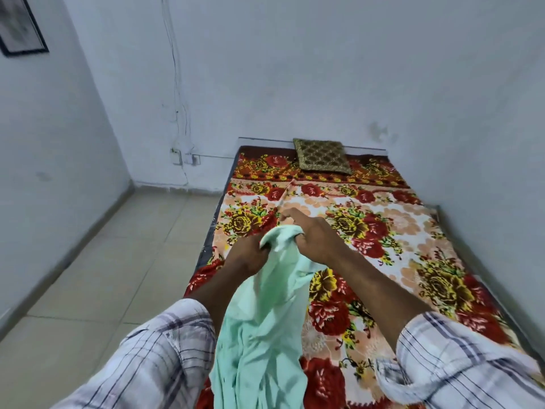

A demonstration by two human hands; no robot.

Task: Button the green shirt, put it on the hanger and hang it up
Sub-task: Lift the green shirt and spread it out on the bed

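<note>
Shirt in green, the green shirt (265,320) hangs bunched above the bed's near end, lifted, I judge, to find its front edges for buttoning. Left hand (250,253) and right hand (317,239) grip its top, fingers curled into the cloth. Below lies a floral blanket (383,231); a cushion (323,156) leans at the pale wall (324,69), with tiled floor (103,276) at left.

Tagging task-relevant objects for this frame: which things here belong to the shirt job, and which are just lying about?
Job:
green shirt, gripped by left hand and right hand. No hanger plainly visible.

Lying about:
cushion; floral bedspread; framed picture; wall sockets with wires.
</note>
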